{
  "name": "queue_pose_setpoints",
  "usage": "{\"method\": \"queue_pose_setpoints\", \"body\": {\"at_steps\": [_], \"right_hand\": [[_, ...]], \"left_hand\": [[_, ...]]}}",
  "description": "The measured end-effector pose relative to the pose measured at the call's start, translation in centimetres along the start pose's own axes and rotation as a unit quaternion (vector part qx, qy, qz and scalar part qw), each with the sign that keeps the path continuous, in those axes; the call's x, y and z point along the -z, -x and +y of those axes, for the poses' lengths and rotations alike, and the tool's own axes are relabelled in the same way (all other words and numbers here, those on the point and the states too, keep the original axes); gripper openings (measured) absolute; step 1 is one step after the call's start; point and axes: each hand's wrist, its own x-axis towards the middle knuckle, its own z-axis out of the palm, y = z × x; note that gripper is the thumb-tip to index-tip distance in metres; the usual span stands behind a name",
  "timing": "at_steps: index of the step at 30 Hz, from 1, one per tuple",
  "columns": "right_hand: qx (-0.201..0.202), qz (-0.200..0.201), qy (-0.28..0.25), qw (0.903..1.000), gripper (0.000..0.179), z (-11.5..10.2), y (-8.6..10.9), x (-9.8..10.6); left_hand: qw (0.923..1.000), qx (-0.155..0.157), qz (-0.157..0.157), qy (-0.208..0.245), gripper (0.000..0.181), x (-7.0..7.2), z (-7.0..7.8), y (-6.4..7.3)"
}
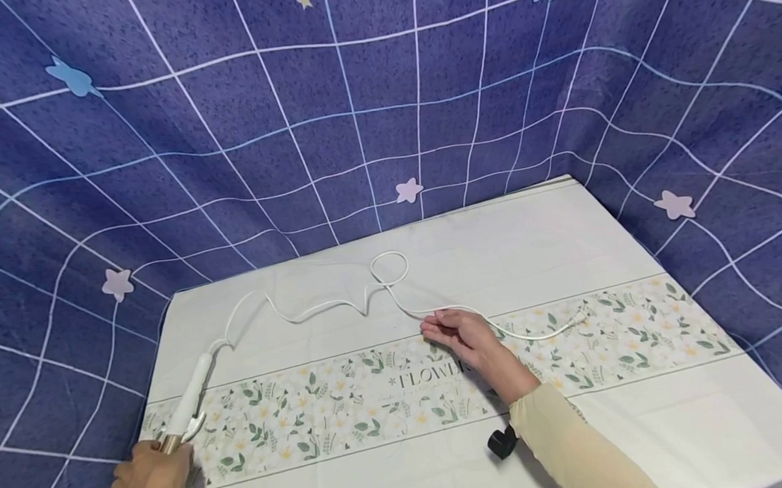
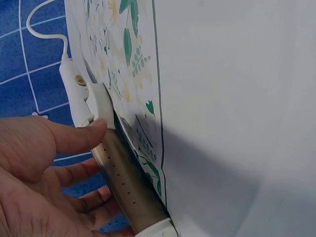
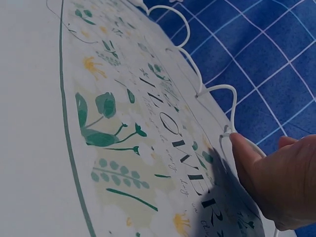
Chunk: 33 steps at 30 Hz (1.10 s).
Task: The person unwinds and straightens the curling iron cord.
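Observation:
A white curling iron (image 1: 192, 394) with a gold barrel lies along the left edge of the table. My left hand (image 1: 151, 475) grips its barrel. In the left wrist view, the thumb presses near the white clamp lever (image 2: 101, 106), with the fingers round the far side of the gold barrel (image 2: 131, 182). From the handle a white cord (image 1: 317, 306) runs right, makes one loop and ends at a plug (image 1: 580, 316). My right hand (image 1: 471, 340) is beside the cord past the loop, fingers fairly straight. Whether the fingertips touch the cord is unclear.
The white table cover (image 1: 498, 245) has a floral band (image 1: 294, 421) across it with printed lettering. A blue curtain (image 1: 305, 160) with white grid lines and stars hangs around the back and sides. A small black object (image 1: 502, 442) is beside the right sleeve (image 1: 571, 442).

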Motion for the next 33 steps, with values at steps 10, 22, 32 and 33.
{"method": "queue_pose_setpoints", "body": {"at_steps": [10, 22, 32, 33], "right_hand": [[0.009, 0.013, -0.054, 0.9984, 0.043, 0.1, -0.2, 0.1], [0.052, 0.001, -0.137, 0.9892, 0.019, -0.7, -0.7, 0.3], [0.050, 0.037, -0.235, 0.9700, 0.022, -4.5, -2.7, 2.2], [0.048, 0.040, -0.249, 0.9665, 0.024, -5.0, -2.9, 2.5]], "left_hand": [[0.9995, -0.027, 0.012, 0.012, 0.055, -0.1, 0.0, -0.1], [0.9994, -0.019, 0.027, 0.011, 0.048, -0.1, 0.3, -0.4], [0.9997, -0.002, 0.021, 0.010, 0.049, 0.0, 0.4, -0.5], [0.9998, 0.000, 0.019, 0.009, 0.049, 0.0, 0.4, -0.5]]}}
